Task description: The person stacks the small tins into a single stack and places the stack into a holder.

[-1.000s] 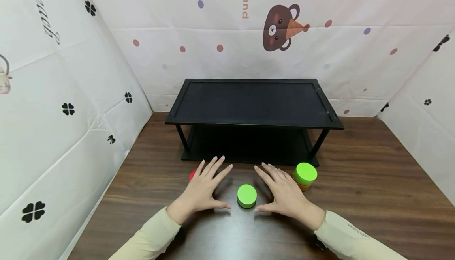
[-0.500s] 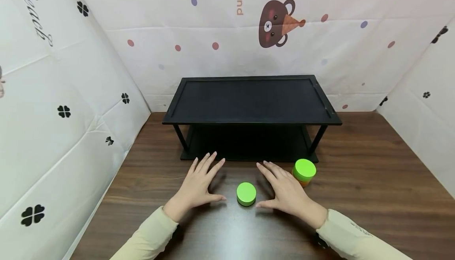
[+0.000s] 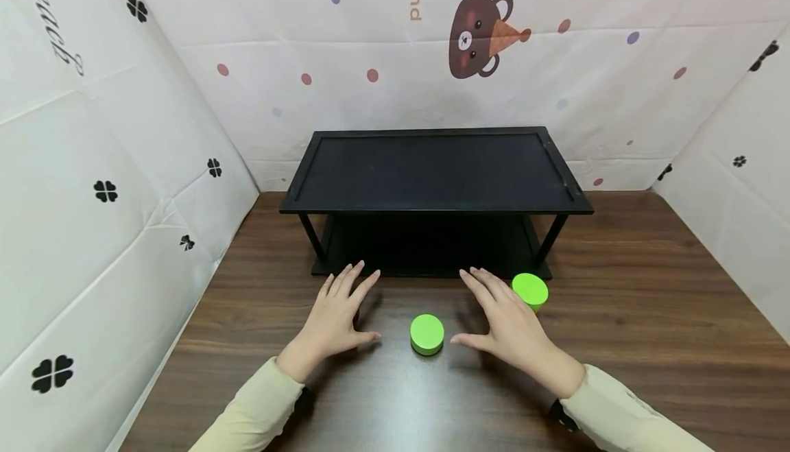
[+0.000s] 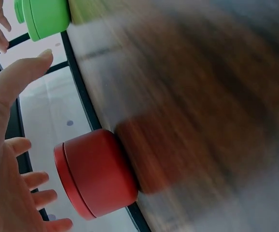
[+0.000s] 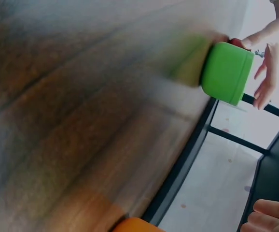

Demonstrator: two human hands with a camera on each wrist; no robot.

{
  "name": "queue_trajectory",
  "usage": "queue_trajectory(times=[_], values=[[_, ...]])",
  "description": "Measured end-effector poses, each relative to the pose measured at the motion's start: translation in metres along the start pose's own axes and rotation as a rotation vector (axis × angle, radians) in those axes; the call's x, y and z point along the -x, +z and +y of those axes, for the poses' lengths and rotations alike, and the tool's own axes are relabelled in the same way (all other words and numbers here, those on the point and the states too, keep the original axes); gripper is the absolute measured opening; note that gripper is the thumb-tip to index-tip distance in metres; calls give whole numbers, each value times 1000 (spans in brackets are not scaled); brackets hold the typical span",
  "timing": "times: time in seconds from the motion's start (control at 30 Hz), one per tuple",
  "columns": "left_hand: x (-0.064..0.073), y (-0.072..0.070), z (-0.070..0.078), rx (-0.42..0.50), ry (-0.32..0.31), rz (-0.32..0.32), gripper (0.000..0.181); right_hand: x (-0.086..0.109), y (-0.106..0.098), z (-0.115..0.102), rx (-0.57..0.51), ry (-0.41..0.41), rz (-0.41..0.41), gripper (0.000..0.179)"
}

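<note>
A round green lidded container stands upright between the two hands, touched by neither. To its left hovers my left hand, fingers spread and thumb out. Close by that hand is a red lidded container, which the hand hides in the head view. My right hand is spread in the same way on the other side. Just beyond its knuckles a second green top shows. An orange container peeks in at the bottom of the right wrist view. Neither hand holds anything.
A black two-level shelf stands behind the containers. The dark wood-grain table carries everything. White printed sheets enclose the back and both sides.
Both hands have drawn outward from the middle green container, the left to the left, the right slightly right. The orange beneath the second green top is now covered by my right hand.
</note>
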State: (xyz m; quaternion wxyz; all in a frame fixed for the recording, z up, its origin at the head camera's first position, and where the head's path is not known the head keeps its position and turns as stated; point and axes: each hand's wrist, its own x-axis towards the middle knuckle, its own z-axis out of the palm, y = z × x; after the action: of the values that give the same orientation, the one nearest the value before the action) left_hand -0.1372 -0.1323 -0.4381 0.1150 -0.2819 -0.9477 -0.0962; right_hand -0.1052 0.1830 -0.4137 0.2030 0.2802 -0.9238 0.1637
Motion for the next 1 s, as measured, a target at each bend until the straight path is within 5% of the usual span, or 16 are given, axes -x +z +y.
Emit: queue_trajectory(times=[0.37,1.0], values=[[4,-3,-6,51,-100,43,103,0,-13,12,-34,62,165,98],[12,-6,-16,110,-177,21,102,11,-27,30,-44,205,163,103]])
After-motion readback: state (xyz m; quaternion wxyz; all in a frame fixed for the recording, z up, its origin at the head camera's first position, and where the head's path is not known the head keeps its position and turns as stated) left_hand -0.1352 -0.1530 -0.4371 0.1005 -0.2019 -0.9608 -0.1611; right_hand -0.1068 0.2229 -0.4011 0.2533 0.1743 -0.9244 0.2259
